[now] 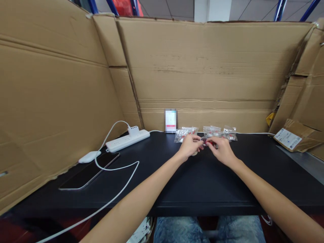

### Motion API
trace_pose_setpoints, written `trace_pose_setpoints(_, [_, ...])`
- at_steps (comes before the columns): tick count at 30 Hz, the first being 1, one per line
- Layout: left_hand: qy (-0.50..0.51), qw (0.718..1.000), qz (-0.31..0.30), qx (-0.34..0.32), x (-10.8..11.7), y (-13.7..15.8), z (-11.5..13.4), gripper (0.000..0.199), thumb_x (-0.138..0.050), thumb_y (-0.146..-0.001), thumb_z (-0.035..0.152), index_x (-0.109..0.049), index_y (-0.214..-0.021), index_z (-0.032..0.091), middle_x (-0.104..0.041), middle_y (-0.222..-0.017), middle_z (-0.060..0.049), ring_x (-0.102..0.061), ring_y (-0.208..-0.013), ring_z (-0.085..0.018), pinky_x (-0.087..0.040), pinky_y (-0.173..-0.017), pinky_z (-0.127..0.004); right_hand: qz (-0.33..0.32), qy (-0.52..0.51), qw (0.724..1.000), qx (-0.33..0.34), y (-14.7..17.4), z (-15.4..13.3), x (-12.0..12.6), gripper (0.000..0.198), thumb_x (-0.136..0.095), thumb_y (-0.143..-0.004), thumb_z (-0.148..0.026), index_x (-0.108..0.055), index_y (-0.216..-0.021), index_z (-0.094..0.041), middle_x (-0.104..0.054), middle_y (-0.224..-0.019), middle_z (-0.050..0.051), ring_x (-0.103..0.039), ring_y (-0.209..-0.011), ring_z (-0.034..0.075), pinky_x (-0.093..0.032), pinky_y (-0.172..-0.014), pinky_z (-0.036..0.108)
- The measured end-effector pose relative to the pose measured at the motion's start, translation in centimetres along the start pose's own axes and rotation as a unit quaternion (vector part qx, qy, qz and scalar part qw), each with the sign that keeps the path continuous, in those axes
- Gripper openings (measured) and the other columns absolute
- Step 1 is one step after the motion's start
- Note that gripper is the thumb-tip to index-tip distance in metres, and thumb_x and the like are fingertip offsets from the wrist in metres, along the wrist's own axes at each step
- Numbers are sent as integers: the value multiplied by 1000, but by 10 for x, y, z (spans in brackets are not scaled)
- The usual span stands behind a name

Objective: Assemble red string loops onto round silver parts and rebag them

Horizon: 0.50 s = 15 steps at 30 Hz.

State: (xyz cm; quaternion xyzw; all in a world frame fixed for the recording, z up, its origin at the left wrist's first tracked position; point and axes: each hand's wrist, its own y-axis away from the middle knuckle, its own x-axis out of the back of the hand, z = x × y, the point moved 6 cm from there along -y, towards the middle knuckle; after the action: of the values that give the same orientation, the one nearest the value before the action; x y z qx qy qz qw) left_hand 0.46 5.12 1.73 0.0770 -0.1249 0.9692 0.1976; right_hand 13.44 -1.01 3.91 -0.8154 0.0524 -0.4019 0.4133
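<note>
Over the far middle of the black table, my left hand (pixel 190 145) and my right hand (pixel 222 148) meet at the fingertips. Between them is a small round piece (pixel 203 139) with a pale rim, pinched by my left fingers. The fingers of my right hand are closed on a small red piece (pixel 211 143) against it; its exact kind is too small to tell. A pale disc-like edge (pixel 194 153) shows under my left fingers. Clear plastic bags with red bits (pixel 186 131) lie just behind my left hand, and more clear bags (pixel 230 133) lie behind my right.
A lit phone (pixel 170 121) leans on the cardboard back wall (pixel 202 67). On the left are a white power strip (pixel 129 140), a white cable (pixel 124 192), a white charger-like block (pixel 89 157) and a dark tablet (pixel 88 173). A labelled cardboard parcel (pixel 301 136) sits at right.
</note>
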Motion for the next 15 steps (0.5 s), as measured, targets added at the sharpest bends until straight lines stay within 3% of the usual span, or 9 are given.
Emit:
trace_pose_setpoints(5, [62,998,-24,12,-8,7,9,5,-63,-78,13,-66,-76,9,-68,-62,-7,-65,-58,-14,-51,-55,-23,6,27,1000,11,1,0,-1,14,-46,-91,-18,-59,-86,-20,-61,-83,6,-57,-75,19,-44,-71,31])
trace_pose_setpoints(15, [148,988,-42,31,-15,9,10,8,-64,-78,13,-66,-72,8,-68,-63,-8,-67,-60,-14,-57,-69,-31,2,99,995,19,4,-3,-4,16,-40,-94,-16,-55,-89,-19,-58,-89,10,-56,-83,23,-45,-77,34])
